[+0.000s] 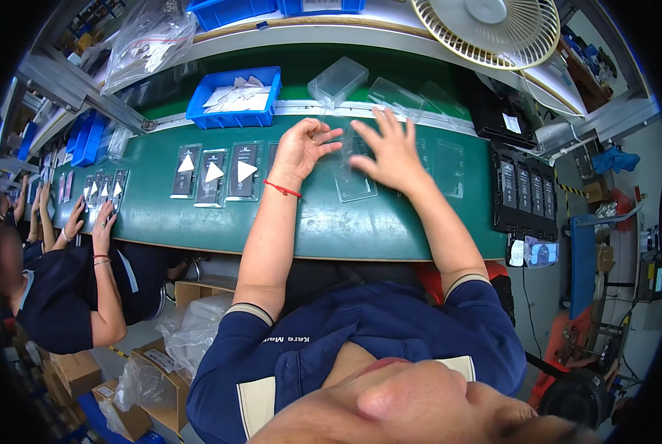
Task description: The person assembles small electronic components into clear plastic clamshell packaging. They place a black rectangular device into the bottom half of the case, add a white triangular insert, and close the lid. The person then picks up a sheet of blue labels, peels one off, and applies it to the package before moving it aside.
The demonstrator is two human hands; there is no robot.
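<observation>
My left hand [306,150], with a red cord at its wrist, is held over the table with its fingers curved and apart. My right hand [392,152] is spread palm down just across from it. Between them is a thin clear plastic tray [357,189]; its upper part blurs against the fingers, and I cannot tell whether either hand touches it. Left of my left wrist, flat black batteries [243,169] lie in clear trays, each with a white triangle on it. Another one is partly hidden behind that wrist. Another clear tray [449,170] lies right of my right hand.
A blue bin [235,98] of white paper pieces stands at the back left. Clear plastic boxes [338,81] sit behind my hands. To the right, a black tray [525,189] holds several batteries. A fan [486,29] overhangs the back. Co-workers' hands [103,222] are at the far left.
</observation>
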